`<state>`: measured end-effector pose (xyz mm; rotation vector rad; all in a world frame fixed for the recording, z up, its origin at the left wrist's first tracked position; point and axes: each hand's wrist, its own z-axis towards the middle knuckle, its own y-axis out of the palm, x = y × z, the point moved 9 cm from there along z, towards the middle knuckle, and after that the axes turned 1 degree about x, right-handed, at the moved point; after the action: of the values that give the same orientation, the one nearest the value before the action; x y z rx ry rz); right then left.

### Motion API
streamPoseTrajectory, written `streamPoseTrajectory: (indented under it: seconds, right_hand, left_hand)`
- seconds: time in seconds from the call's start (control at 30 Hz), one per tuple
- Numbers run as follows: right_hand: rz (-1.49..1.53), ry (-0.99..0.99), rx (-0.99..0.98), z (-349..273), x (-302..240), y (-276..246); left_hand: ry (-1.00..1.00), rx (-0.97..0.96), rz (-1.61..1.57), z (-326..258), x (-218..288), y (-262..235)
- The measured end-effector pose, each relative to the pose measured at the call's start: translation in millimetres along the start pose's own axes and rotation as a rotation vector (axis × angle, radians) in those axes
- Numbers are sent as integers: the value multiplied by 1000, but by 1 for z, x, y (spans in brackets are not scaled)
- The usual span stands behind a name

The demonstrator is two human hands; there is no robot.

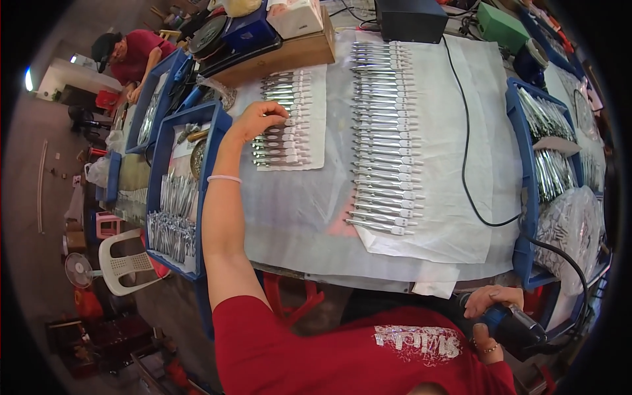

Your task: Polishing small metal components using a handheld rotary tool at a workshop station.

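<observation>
The person's left hand (263, 118) is stretched out toward eleven o'clock, fingers curled down onto a small row of metal pieces (284, 118) lying on a white sheet (315, 141). The fingertips touch the pieces on the left side of that row; whether any one is actually pinched I cannot tell. A pink band (224, 178) circles the wrist.

The right hand (492, 304) sits low at about four o'clock, near the person's lap, closed around a dark blue handheld power tool (517, 324) whose black cable (469, 164) runs up across the counter (296, 217).

A longer column of metal pieces (385, 138) lies at about one o'clock on a bigger white sheet, well apart from the left hand. Blue trays (530, 197) with more metal parts flank the counter, one at three o'clock, another at nine o'clock (157, 197). At ten o'clock another person in a red shirt (131, 56) bends over a further tray. A white plastic chair (125, 263) stands at eight o'clock.
</observation>
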<state>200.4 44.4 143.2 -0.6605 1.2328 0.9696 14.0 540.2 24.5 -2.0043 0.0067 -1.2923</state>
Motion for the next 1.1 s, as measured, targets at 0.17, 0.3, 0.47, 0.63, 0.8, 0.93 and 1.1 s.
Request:
streamPoseTrajectory:
  seconds: [0.17,0.3,0.47,0.63,0.8,0.93,1.1]
  right_hand:
    - [-23,40,10,4,2,5]
    - [-26,54,19,-1,5,6]
    - [-64,0,-6,-11,0,6]
    - [0,28,30,-22,-5,4]
    - [56,60,45,-33,0,5]
    - [97,31,-2,-40,-6,9]
    - [102,-15,40,-53,-12,-1]
  left_hand:
    - [40,80,109,2,11,-5]
    - [86,64,120,-4,11,-2]
    - [3,85,-4,-26,23,2]
    - [405,-208,-1088,-101,106,50]
    - [545,-482,-1493,-199,167,135]
    - [527,-512,-1592,-240,181,175]
    - [648,-756,-1658,-280,197,226]
